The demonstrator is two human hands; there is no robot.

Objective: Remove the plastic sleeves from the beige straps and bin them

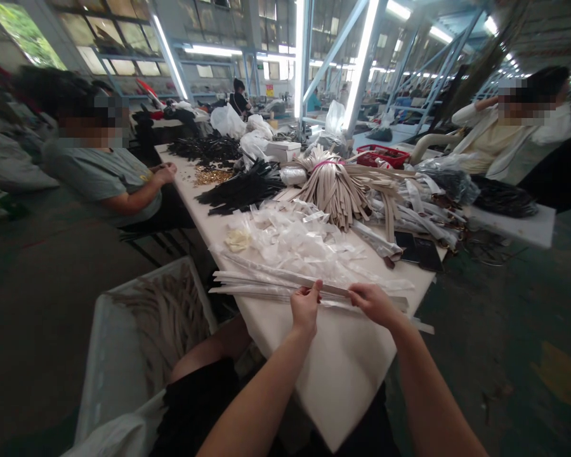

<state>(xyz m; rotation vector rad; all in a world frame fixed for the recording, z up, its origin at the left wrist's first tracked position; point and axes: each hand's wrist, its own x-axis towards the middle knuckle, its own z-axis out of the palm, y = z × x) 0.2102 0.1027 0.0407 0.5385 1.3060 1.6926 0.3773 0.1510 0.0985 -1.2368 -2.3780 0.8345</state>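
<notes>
My left hand [306,308] is closed, pinching a long beige strap [334,291] between thumb and fingers. A short way to the right, my right hand [372,303] is closed on the same strap. The strap is stretched level between them, just above the near part of the table. Under and beside it lies a bundle of similar pale strips [247,284], pointing left and right across the table. Beyond my hands spreads a loose heap of clear plastic wrappers [295,238].
A white crate [105,336] of beige straps stands at my left. Farther back lie a tied beige strap bundle [330,184], black strips [247,187], a red basket [383,155] and dark flat pieces [421,251]. People sit at the left [99,171] and right [492,136].
</notes>
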